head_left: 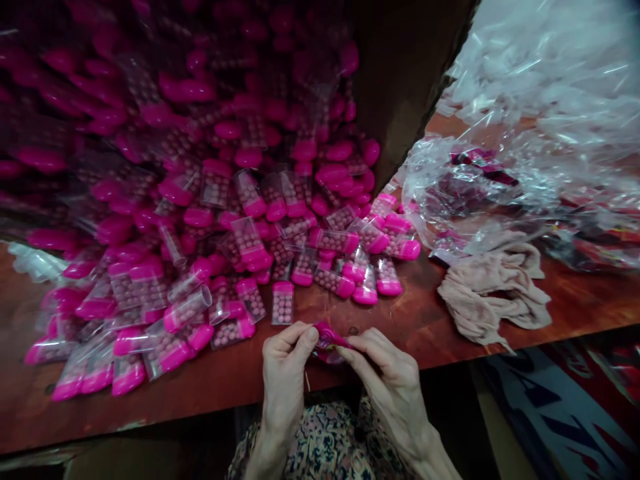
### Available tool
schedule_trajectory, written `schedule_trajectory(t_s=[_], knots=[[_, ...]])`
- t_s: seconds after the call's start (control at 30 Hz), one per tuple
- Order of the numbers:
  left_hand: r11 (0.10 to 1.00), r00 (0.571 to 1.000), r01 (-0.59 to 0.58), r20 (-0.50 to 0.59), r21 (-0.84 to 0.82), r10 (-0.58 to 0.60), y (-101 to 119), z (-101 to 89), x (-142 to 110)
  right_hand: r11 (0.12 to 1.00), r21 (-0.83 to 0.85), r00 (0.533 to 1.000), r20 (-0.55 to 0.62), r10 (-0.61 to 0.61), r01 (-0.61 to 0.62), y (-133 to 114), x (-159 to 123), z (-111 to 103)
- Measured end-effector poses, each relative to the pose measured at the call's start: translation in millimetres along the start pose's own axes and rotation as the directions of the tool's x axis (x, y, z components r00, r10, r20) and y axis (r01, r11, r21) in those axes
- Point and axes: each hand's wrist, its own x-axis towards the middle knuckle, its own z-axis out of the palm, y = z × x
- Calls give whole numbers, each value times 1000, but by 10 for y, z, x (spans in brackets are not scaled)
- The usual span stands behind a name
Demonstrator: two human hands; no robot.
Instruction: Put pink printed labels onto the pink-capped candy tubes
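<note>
Close to the table's front edge, my left hand (287,363) pinches one side of a small shiny magenta wrapper (329,341) between thumb and fingers. The other side of the wrapper is gripped by my right hand (385,373), also closed. What the wrapper contains, if anything, I cannot make out. Just beyond my left hand lies a clear container with a pink cap (283,303), filled with small pale pink balls. Behind it spreads a big heap of similar pink-capped containers (250,240).
The reddish-brown table (400,333) ends just under my hands. A crumpled beige cloth (495,290) lies to the right. Clear plastic bags (540,80) pile up behind it. A dark upright panel (405,73) stands between heap and bags. Below right is a printed sack (555,407).
</note>
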Motion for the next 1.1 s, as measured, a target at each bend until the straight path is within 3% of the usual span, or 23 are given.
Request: schedule_trajectory(t_s=[0.13, 0.33, 0.47, 0.6, 0.73, 0.9, 1.03, 1.1], knots=[[995, 997, 38, -67, -93, -45, 48, -42, -4, 997, 69, 998, 48, 37, -41, -74, 44, 46], [989, 986, -11, -164, -150, -14, 132, -76, -19, 976, 164, 989, 52, 135, -142, -135, 25, 183], [966, 990, 5, -138, -257, -42, 156, -134, -83, 969, 160, 982, 54, 180, -186, -132, 31, 281], [955, 990, 44, -113, -295, -80, 164, -186, -144, 974, 137, 982, 84, 169, -179, -150, 87, 322], [943, 976, 81, -168, -322, -141, 202, -219, -154, 981, 123, 976, 182, 124, -148, -145, 156, 343], [907, 945, 10, -292, -422, -146, 286, -294, -134, 973, -227, 997, 60, 58, -43, -95, 335, 569], [894, 938, -26, -319, -446, -132, 321, -366, -124, 785, -618, 995, 93, 30, 34, -98, 460, 813], [888, 931, -38, -340, -458, -136, 333, -393, -119, 728, -683, 993, 111, 24, 59, -89, 463, 846]])
